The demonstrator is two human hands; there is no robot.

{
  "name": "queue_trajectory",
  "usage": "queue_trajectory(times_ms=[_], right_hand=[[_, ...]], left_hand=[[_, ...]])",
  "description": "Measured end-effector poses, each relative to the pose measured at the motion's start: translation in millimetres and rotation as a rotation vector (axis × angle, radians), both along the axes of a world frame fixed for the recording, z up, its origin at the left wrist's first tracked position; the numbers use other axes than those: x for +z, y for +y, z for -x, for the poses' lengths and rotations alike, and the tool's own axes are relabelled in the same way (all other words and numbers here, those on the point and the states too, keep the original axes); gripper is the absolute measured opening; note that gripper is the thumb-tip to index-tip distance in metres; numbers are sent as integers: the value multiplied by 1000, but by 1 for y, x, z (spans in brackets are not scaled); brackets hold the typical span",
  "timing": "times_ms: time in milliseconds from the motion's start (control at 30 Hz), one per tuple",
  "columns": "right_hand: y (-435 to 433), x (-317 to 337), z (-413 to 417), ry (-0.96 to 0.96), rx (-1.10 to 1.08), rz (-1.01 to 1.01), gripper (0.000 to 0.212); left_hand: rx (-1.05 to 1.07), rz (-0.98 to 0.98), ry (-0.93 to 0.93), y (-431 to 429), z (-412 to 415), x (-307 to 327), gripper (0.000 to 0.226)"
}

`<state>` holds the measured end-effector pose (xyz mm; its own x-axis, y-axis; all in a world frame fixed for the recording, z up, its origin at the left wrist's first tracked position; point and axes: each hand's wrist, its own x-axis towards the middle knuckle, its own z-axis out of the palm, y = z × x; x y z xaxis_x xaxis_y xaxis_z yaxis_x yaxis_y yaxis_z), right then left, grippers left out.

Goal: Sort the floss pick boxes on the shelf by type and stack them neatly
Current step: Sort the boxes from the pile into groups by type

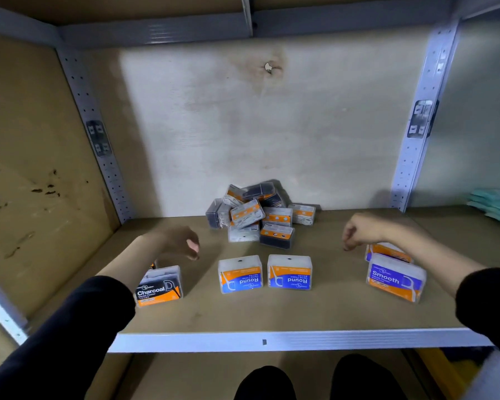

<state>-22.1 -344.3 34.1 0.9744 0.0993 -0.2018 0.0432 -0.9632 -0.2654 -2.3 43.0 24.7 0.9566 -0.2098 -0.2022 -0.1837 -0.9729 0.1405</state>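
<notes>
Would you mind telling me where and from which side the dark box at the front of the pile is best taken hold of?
Probably by its free right end, coming from the front right with the right hand and drawing it forward. The dark box lies at the front edge of the pile; a white box sits against its left, and others crowd behind.
</notes>
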Motion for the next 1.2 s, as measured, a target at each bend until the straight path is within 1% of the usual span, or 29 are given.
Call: queue_trajectory(times_ms=[33, 67, 133, 200, 233, 467, 567, 667, 733, 800, 900, 967, 1033, 1100, 1133, 1167, 1200], right_hand=[[8, -1, -8, 7, 21, -9, 10], [17, -2, -12, 6, 37, -8, 13], [34, -5, -24, -16, 66, -6, 3], [49, -11, -37, -45, 78, -8, 20], [56, -14, -44, -43, 87, -6, 24], [88, -46, -91, -84, 148, -7, 26], [98, -56, -101, -131, 187, 2, 38], [104, -66, -108, -170, 261, 80, 57], [107, -72, -112, -169, 294, 120, 66], [107, -78, -113, -178, 314, 149, 70], [107, -82, -114, -220, 343, 197, 64], [108, -82, -112, -242, 369, 261, 56], [108, -81, -111, -249, 393, 283, 54], [104, -75, -111, -224, 375, 211, 51], [100, -70, -113, -191, 352, 136, 46], [96, -66, -117, -155, 326, 45, 37], [92, -61, -122, -121, 294, -22, 23]], left_hand=[[-22, 6, 0, -6, -5, 0, 13], [-39, 13, 2, -13, -10, 1, 13], [-55, 36, -10, -25, -19, 3, 17], [-52, 58, -38, -36, -30, 2, 22], [-47, 69, -54, -41, -36, 1, 25], [-72, 52, -192, -73, -86, -14, 41], [-71, 28, -264, -82, -103, -26, 48], [-88, 6, -339, -92, -114, -38, 54], [-71, 33, -342, -96, -119, -44, 59], [-62, 59, -342, -99, -123, -50, 63], [-63, 56, -356, -101, -127, -53, 61], [-76, 22, -368, -101, -127, -52, 54], [-99, -11, -369, -100, -127, -50, 53], [-113, -19, -344, -96, -126, -45, 55], [-118, -11, -326, -93, -126, -41, 54], [-120, 3, -303, -90, -125, -36, 53], [-116, 22, -276, -88, -125, -31, 51]])
